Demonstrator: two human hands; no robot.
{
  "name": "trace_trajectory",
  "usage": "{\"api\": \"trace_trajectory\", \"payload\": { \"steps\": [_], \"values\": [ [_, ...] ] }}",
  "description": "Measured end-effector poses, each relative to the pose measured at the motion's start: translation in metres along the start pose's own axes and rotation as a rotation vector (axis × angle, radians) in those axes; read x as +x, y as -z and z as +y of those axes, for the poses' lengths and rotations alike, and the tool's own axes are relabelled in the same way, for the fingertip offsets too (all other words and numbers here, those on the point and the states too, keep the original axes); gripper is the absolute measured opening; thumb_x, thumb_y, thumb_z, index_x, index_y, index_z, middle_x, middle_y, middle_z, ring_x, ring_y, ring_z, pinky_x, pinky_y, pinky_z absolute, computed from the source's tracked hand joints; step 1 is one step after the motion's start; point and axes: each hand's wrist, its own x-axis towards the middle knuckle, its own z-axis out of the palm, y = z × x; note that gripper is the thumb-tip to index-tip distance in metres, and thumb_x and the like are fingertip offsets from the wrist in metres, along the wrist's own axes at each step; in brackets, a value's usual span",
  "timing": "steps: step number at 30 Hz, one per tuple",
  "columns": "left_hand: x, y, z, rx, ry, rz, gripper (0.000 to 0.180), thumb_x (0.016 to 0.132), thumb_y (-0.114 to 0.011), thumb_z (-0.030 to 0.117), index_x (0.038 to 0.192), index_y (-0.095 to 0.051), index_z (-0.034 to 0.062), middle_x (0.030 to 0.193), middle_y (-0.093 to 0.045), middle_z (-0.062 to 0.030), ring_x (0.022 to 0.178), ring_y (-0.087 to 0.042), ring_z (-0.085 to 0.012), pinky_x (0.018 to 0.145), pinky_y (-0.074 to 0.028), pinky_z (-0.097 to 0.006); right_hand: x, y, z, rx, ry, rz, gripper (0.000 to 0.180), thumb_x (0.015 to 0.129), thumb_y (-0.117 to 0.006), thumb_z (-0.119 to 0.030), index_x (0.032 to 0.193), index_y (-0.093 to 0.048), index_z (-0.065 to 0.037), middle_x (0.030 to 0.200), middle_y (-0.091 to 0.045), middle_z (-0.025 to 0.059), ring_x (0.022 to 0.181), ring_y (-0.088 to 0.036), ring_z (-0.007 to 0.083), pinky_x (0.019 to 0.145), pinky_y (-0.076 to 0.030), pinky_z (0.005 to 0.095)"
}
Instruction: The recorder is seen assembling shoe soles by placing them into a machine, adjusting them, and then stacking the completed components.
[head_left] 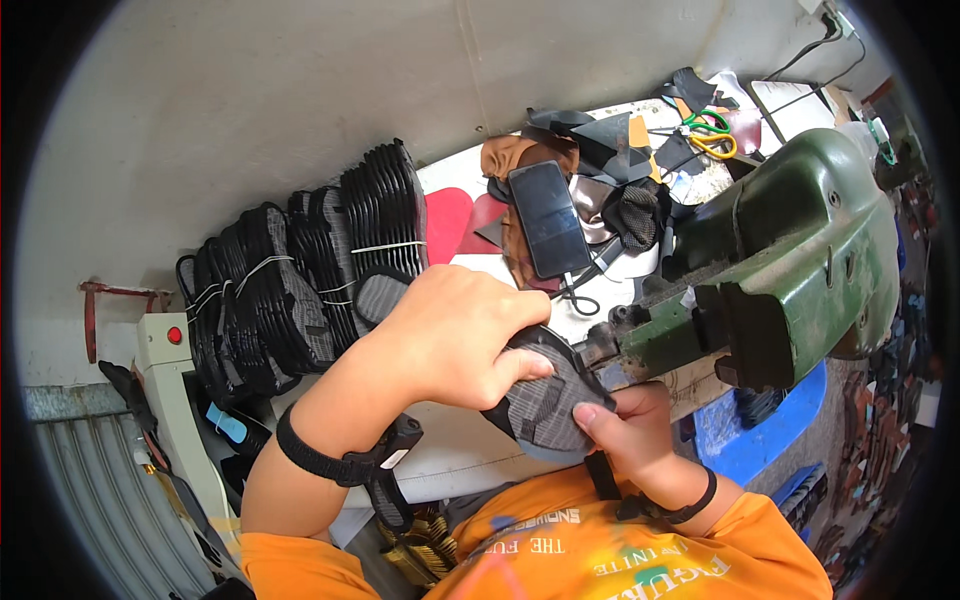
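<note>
A rounded shoe piece (550, 405) in grey patterned fabric with black edging is held in front of me, beside the end of a green machine arm (655, 350). My left hand (465, 325) lies over its upper left side, fingers curled and thumb pressed on the fabric. At the right edge my right hand (635, 430) grips it, the thumb on top and the other fingers mostly behind. Part of the piece's far side is hidden by my left hand. A similar grey sole-shaped piece (383, 297) lies just beyond my left wrist.
Tied bundles of similar pieces (265, 300) stand against the wall. A black phone (550, 220) with a cable rests on leather scraps (525, 155). Scissors (712, 145) lie farther right. The large green machine body (800, 220) rises on the right, above a blue bin (770, 425).
</note>
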Motion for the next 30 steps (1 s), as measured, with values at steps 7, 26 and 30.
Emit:
{"api": "trace_trajectory", "payload": {
  "steps": [7,26,30],
  "values": [
    [-0.015,-0.005,0.002,0.001,0.104,0.040,0.033,0.080,-0.073,0.034,0.095,-0.065,0.0064,0.077,-0.067,-0.0156,0.076,-0.065,-0.0399,0.062,-0.048,-0.047,0.004,-0.010,-0.005,-0.035,0.100,0.060,0.033,0.086,-0.074,-0.008,0.056,-0.066,0.002,0.055,-0.063,0.0029,0.043,-0.056,0.0091,0.039,-0.044,0.0234],
    [-0.058,-0.034,0.043,-0.181,0.539,0.265,0.030,0.090,-0.071,0.028,0.089,-0.059,0.0003,0.062,-0.061,-0.0213,0.063,-0.064,-0.0433,0.056,-0.048,-0.048,0.005,-0.011,0.011,0.124,0.084,0.101,0.036,0.090,-0.073,-0.009,0.057,-0.066,0.004,0.057,-0.065,0.0090,0.043,-0.061,0.0144,0.040,-0.050,0.0265],
    [-0.064,-0.042,0.039,-0.265,0.541,0.268,0.031,0.091,-0.071,0.027,0.086,-0.058,-0.0008,0.062,-0.061,-0.0215,0.061,-0.065,-0.0420,0.055,-0.048,-0.045,0.004,-0.021,0.002,0.133,0.025,0.187,0.041,0.090,-0.072,-0.010,0.052,-0.060,0.001,0.055,-0.062,0.0102,0.038,-0.058,0.0161,0.036,-0.047,0.0274]
  ]
}}
